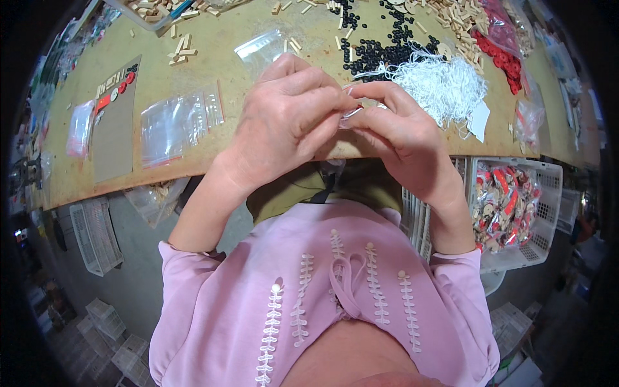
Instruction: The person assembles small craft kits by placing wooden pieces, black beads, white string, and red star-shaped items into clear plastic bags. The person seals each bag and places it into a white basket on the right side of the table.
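Above the table's near edge, my left hand and my right hand meet, fingers pinched together. Between the fingertips is a small clear plastic bag, crumpled and mostly hidden by the fingers. Just beyond the right hand lies a heap of white strings, with black beads scattered behind it. Left of my left hand, several flat clear zip bags are fanned out near the edge. Another clear bag lies behind that hand.
A brown board at the left carries small wooden, red and black pieces. Wooden blocks and red pieces are piled at the far right. Below the table's right side, a white crate holds filled bags. Stacked baskets stand at lower left.
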A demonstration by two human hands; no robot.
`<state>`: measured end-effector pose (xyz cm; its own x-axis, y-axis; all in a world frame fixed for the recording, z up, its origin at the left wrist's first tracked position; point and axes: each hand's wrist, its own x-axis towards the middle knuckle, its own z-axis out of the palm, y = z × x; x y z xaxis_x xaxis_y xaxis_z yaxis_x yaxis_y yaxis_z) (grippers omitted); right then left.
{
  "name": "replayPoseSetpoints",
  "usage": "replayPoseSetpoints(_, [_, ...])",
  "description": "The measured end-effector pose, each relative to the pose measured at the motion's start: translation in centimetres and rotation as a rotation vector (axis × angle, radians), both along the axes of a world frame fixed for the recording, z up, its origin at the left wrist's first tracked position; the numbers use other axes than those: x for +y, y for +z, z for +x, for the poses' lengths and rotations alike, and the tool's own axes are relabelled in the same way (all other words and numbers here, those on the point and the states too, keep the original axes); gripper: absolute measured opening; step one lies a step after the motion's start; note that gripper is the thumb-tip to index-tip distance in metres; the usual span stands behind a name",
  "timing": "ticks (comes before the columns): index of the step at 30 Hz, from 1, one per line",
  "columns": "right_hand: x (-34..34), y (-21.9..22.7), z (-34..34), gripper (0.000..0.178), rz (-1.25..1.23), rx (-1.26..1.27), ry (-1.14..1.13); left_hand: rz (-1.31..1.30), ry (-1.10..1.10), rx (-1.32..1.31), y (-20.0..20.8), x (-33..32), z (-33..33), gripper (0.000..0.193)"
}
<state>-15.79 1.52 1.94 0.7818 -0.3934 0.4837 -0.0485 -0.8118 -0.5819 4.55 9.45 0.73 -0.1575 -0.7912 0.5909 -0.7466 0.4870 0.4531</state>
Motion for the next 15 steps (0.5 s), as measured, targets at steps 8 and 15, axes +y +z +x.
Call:
replayPoseSetpoints(8, [1.1,-0.3,0.6,0.015,0.067,0.016,0.029,0.076,0.009,-0.196,0.7,1.1,0.1,0.029])
replayPoseSetpoints(15, [1.0,-0.1,0.3,0.012,0.064,0.051,-0.012,0.083,-0.059,0.128,0.8,1.2,0.8,0.038])
